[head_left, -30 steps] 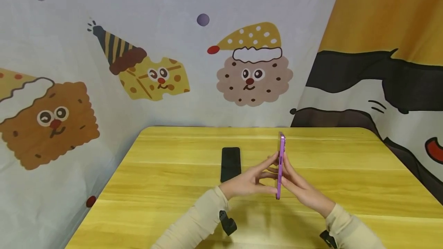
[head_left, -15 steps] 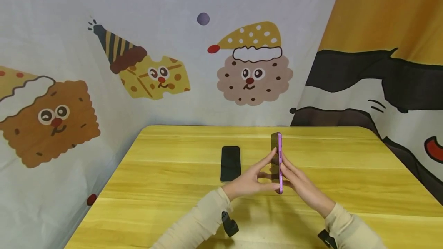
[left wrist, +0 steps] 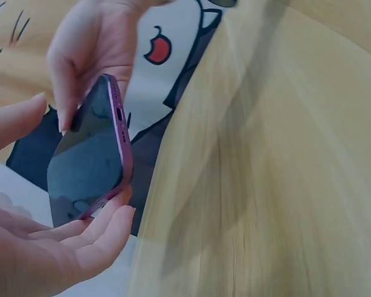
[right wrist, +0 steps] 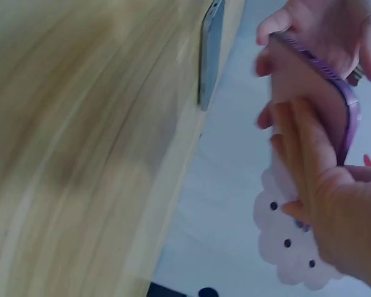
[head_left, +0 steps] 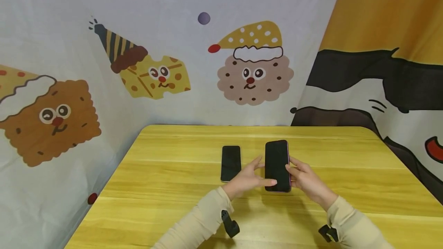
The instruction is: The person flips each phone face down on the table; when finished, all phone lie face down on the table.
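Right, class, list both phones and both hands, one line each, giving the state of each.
Purple-edged phone: held up off the table, screen dark
Other phone: lying flat on the table, dark face up
Right hand: pinching the purple-edged phone at its right edge
Left hand: touching the purple-edged phone, fingers slightly bent

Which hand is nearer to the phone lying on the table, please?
Left: the left hand is close by the lying phone; the right hand is beyond the held phone.
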Tool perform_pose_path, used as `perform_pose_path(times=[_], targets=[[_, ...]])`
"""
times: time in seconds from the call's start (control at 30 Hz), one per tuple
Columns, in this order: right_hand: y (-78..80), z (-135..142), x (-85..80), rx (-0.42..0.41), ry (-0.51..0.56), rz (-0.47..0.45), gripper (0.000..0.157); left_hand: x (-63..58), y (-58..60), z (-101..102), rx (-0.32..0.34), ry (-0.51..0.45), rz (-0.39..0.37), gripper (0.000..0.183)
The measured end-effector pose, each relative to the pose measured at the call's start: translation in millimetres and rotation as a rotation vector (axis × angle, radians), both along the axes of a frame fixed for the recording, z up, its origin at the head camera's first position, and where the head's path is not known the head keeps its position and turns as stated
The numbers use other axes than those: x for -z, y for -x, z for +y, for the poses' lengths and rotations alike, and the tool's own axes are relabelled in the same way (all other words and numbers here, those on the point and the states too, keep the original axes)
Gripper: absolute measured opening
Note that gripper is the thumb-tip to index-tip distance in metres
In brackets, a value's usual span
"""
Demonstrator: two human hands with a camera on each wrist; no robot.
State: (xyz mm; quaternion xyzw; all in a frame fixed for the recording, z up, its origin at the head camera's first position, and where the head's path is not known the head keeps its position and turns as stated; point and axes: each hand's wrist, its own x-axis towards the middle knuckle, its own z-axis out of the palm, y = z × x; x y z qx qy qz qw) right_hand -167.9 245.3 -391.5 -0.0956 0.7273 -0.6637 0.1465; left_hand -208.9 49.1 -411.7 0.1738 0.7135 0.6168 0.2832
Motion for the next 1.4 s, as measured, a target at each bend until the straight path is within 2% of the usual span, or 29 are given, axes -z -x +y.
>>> perform_pose_path(times=[0.1,0.17,0.3,0.43,0.5,0.6,0.73,0.8,1.0,1.1,1.23,1.4], targets=[[2.2,4,1.3,0.026,0.017,-0.023,0.061,-0.8,2.3,-1,-0.029,-0.027,-0.023,0.085],[4.9,5,2.6,0.052,-0.018,-0.034,0.06,-0.9,3.5,-1,-0.037,-0.066,-0.044,0.078],[14.5,7,7.7,0.126,-0.182,-0.035,0.056,1.2,5.8,4,-0.05,-0.093,-0.063,0.068],[26.8,11,15.6,0.165,-0.325,-0.048,0.052,7.3,10.6,12,-0.053,-0.052,-0.103,0.066],[33.0,13,19.6,0.161,-0.381,-0.07,0.052,11.8,13.7,17,-0.068,-0.016,-0.129,0.067],[41.9,13,26.3,0.138,-0.445,-0.089,0.051,19.2,17.2,25,-0.124,0.02,-0.172,0.068],[46.6,11,33.0,0.096,-0.474,-0.082,0.048,23.9,18.9,34,-0.182,0.049,-0.198,0.07],[46.8,10,33.6,0.083,-0.492,-0.064,0.046,23.3,20.1,37,-0.191,0.069,-0.2,0.071],[53.9,8,32.6,0.131,-0.611,-0.026,0.045,18.2,28.7,47,-0.228,0.122,-0.179,0.069],[57.5,8,34.2,0.147,-0.644,-0.02,0.04,17.2,31.9,50,-0.233,0.141,-0.172,0.061],[58.2,10,39.3,0.171,-0.68,-0.037,0.029,19.5,32.6,54,-0.24,0.141,-0.177,0.053],[57.2,14,44.5,0.19,-0.72,-0.045,0.032,20.8,32.4,56,-0.227,0.122,-0.19,0.06]])
